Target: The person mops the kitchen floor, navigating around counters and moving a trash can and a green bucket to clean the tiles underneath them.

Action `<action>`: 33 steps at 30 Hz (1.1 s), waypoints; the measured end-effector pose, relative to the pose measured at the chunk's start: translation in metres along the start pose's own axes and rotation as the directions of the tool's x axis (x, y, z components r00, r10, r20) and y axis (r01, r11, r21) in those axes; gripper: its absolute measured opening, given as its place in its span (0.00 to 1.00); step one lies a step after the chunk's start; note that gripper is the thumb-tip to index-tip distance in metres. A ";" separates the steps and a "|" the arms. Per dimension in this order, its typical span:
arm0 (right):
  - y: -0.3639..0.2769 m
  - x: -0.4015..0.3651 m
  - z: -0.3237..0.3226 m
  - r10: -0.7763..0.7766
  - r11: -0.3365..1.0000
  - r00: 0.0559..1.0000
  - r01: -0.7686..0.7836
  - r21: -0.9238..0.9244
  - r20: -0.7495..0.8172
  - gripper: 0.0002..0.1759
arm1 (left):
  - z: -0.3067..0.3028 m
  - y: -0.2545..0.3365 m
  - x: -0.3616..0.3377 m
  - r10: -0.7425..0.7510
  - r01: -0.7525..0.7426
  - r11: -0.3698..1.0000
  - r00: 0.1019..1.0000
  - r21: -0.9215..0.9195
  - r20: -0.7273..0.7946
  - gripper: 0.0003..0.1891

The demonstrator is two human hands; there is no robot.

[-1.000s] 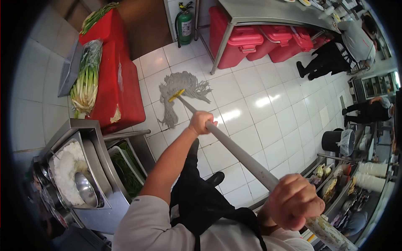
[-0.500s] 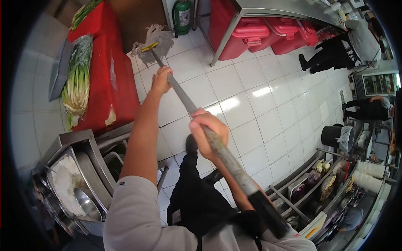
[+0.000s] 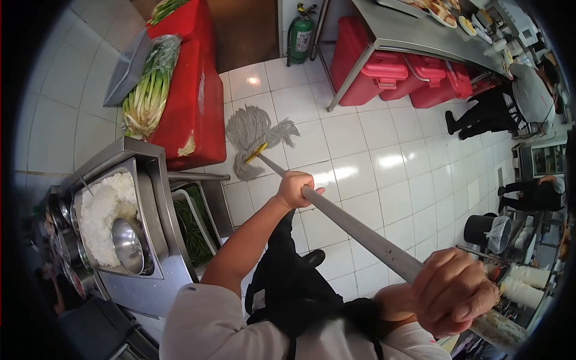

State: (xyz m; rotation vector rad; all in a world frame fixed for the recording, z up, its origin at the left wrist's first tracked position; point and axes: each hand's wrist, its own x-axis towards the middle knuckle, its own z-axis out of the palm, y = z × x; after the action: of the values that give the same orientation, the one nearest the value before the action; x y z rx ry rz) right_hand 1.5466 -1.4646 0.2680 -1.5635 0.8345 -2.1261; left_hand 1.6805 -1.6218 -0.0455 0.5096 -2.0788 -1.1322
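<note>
Mop head (image 3: 249,135), grey and stringy, lies spread on the white tiled floor (image 3: 342,141), left of centre in the upper half of the frame; a yellow clamp (image 3: 256,152) joins it to the mop handle (image 3: 366,234), which runs diagonally to the lower right. The left hand (image 3: 297,189), near the centre, closes narrowly around the shaft; the right hand (image 3: 454,292), at lower right, is wrapped around its upper part. Red container (image 3: 207,111), upper left, stands beside the mop strands. Green fire extinguisher (image 3: 300,37), top centre, stands near pink-red bins (image 3: 375,72) under a steel table (image 3: 408,30).
</note>
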 end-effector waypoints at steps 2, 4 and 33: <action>0.013 -0.001 0.007 0.003 1.000 1.000 -0.004 -0.022 -0.011 0.07 | -0.003 -0.016 0.004 0.058 -0.057 0.998 0.995 0.013 -0.084 0.18; 0.026 -0.008 0.007 0.076 0.996 0.997 -0.076 0.048 -0.010 0.13 | -0.016 -0.043 0.016 0.090 -0.083 0.994 0.991 0.068 -0.102 0.17; -0.052 -0.094 0.021 0.241 0.905 0.935 -0.313 -0.287 -0.261 0.11 | 0.029 -0.013 -0.034 -0.150 0.107 0.946 0.981 0.305 0.122 0.19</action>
State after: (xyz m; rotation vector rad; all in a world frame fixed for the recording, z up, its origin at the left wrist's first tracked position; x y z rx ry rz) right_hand 1.5987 -1.3737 0.2380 -1.2632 1.4573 -2.0468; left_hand 1.6823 -1.5909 -0.0808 0.7359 -2.3893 -0.9541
